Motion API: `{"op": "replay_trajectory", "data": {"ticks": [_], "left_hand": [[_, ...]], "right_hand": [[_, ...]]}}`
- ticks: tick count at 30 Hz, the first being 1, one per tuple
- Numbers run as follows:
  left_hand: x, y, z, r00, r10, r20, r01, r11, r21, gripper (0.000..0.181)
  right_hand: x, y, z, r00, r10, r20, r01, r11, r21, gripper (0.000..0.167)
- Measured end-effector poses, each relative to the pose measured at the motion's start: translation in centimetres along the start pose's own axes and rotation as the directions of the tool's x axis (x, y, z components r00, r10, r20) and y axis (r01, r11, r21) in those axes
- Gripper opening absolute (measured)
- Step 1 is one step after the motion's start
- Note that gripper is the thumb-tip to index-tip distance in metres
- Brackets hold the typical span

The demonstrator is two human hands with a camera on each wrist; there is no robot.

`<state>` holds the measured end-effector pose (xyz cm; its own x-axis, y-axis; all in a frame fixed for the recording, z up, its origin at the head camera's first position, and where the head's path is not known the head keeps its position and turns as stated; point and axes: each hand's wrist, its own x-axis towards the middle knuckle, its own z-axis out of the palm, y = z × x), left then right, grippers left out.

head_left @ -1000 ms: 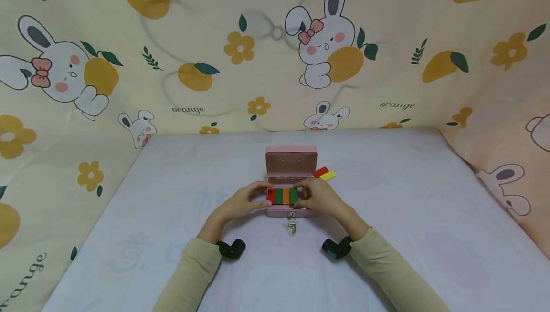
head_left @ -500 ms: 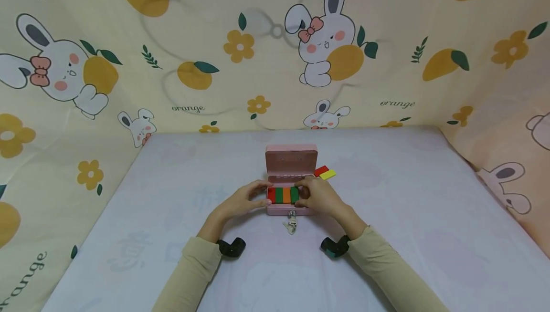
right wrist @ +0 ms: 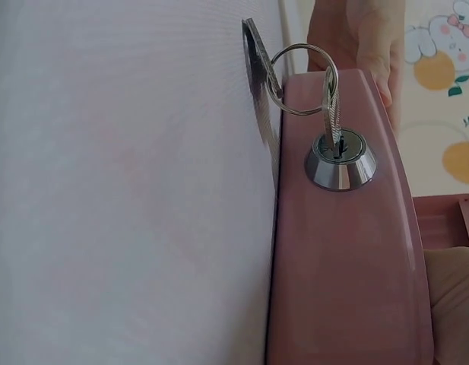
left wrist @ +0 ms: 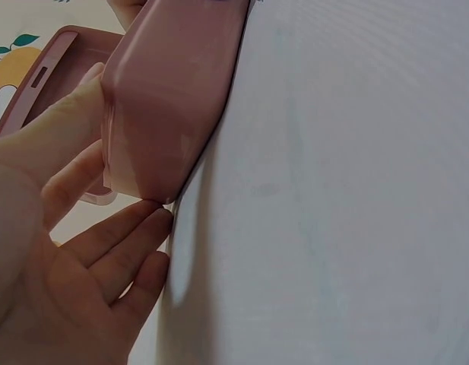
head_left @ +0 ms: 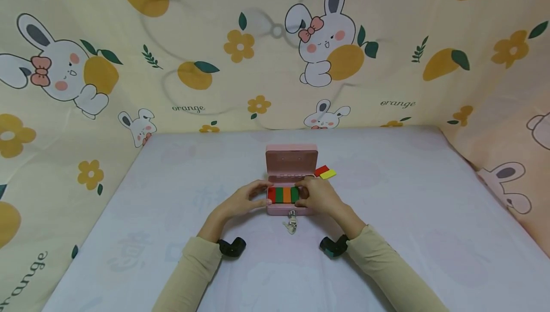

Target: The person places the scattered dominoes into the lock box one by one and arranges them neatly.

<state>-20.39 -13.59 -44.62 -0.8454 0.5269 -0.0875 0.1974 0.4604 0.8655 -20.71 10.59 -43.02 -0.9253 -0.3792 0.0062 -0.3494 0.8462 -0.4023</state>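
Note:
A pink metal cash box [head_left: 292,161] stands with its lid raised. Inside, a red block [head_left: 271,196], a green block [head_left: 279,195], an orange block [head_left: 287,195] and a second green block [head_left: 295,194] lie side by side. My right hand [head_left: 321,196] pinches that second green block, index finger behind and thumb in front. At the box's left end my left hand [head_left: 245,200] grips the rim; the thumb reaches the red block. In the left wrist view, the lower fingers touch the box's bottom corner. A key [right wrist: 331,114] sits in the front lock [right wrist: 342,169].
Just behind the right hand, a red piece [head_left: 321,171] and a yellow piece [head_left: 328,174] lie on the white-covered table [head_left: 395,197]. A second key [right wrist: 258,57] hangs from the key ring [right wrist: 295,49]. A printed cloth [head_left: 258,26] rises behind the table.
The right-hand green block has shifted slightly right in the box, still between my right fingers. My right wrist has edged left. The left hand keeps its place.

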Motion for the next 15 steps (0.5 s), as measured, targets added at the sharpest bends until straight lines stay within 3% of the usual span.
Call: {"op": "replay_trajectory", "data": {"ticks": [15], "left_hand": [[0.16,-0.28,-0.02,1.0,0.013,0.001,-0.013,1.0,-0.003,0.052]], "right_hand": [[0.18,-0.1,0.04,1.0,0.001,0.015,0.0,0.999,-0.032,0.051]]}}
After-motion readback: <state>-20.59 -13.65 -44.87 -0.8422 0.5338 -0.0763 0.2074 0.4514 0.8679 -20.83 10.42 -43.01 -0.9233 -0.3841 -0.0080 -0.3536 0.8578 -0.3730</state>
